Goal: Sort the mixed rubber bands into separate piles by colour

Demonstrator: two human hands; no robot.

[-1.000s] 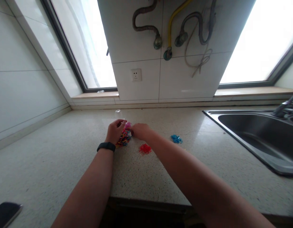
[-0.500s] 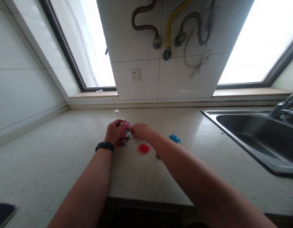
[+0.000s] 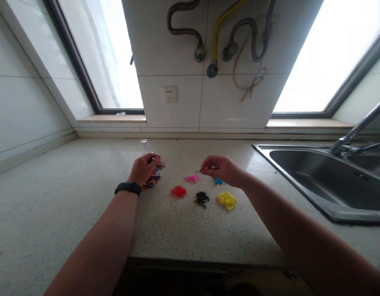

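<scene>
My left hand [image 3: 144,169] rests at a mixed, many-coloured pile [image 3: 153,179] of what look like small rubber bands and hides part of it. Its thumb and fingers are pinched together, with a bit of pink by the tips; what they hold, if anything, is unclear. My right hand [image 3: 221,167] hovers above the counter, pinching a thin dark rubber band [image 3: 197,171]. Single-colour piles lie around it: pink [image 3: 192,179], blue [image 3: 218,181], partly behind the hand, red [image 3: 178,191], black [image 3: 202,199] and yellow [image 3: 227,201].
A clear cup [image 3: 143,144] stands behind my left hand. The steel sink [image 3: 267,176] with its tap [image 3: 347,142] is set into the speckled counter [image 3: 177,234] on the right. A socket [image 3: 170,94] and hoses [image 3: 217,37] are on the wall behind.
My right hand has left the mixed pile and moved right with a dark rubber band. The pink, black and yellow piles now show. My left hand stays at the mixed pile.
</scene>
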